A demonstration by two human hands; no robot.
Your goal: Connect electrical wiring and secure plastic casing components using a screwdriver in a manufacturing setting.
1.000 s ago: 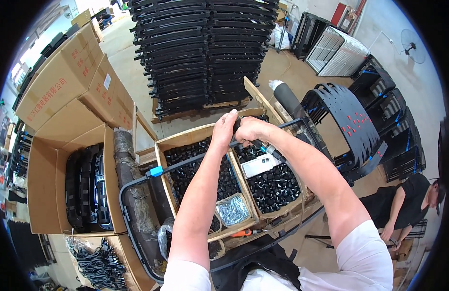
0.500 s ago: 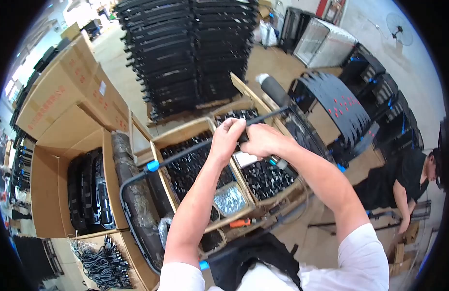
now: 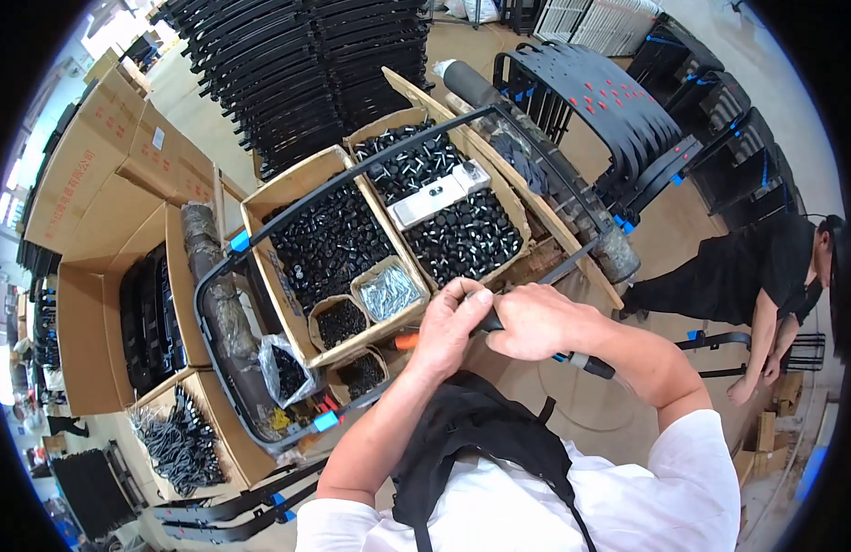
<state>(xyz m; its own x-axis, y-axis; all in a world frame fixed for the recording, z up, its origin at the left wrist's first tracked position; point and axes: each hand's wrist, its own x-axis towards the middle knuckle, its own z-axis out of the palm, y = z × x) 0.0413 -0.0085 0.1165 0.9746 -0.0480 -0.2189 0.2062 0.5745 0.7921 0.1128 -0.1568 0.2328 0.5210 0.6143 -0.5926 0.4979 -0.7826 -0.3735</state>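
A black tubular frame (image 3: 297, 202) with rounded corners and blue tape lies across boxes of small parts. Both hands work close together at its near bar. My left hand (image 3: 451, 329) is closed, thumb against fingers, on something I cannot make out. My right hand (image 3: 543, 322) wraps round a dark handheld electric screwdriver (image 3: 591, 365), whose rear end sticks out by the wrist. Between the hands shows a black rounded piece (image 3: 490, 321), possibly the screwdriver's nose. Beyond them, open cartons hold black-headed bolts (image 3: 467, 235) and black knobs (image 3: 329, 239). A pale metal bar (image 3: 439, 195) lies on the bolts.
Silvery screws (image 3: 389, 291) fill a small box. Black cables (image 3: 182, 446) lie on a carton at left, near a tall cardboard box (image 3: 90, 317). Stacked black frames (image 3: 306, 74) stand behind. At right a co-worker (image 3: 757, 285) bends over black parts.
Both hands have moved from the frame's far bar to its near bar, closer to me. The view has shifted, and the bolts and pale metal bar are now uncovered.
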